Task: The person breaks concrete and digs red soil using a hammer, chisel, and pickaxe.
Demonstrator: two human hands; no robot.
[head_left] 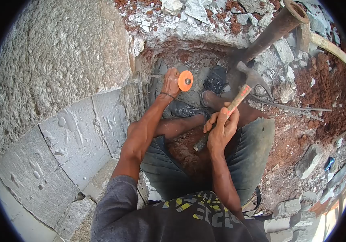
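Observation:
My left hand point(170, 83) is wrapped round a chisel with a round orange hand guard point(186, 80). The chisel's metal shank points left, at the rough wall edge below a large stone slab point(68, 44). My right hand point(222, 133) is closed on the handle of a claw hammer point(241, 94), whose handle is worn and reddish. The hammer's head is raised to the right of the chisel, apart from it. Below both hands lie my dark shoes point(215, 80) and bare legs, in a dug-out hollow.
A rusty metal pipe point(271, 34) leans at the upper right. Beside it lies a second hammer with a wooden handle point(329, 46). Thin metal bars point(294, 108) stick out over red soil. Grey blocks point(82, 133) form the left wall, and broken stone surrounds the hollow.

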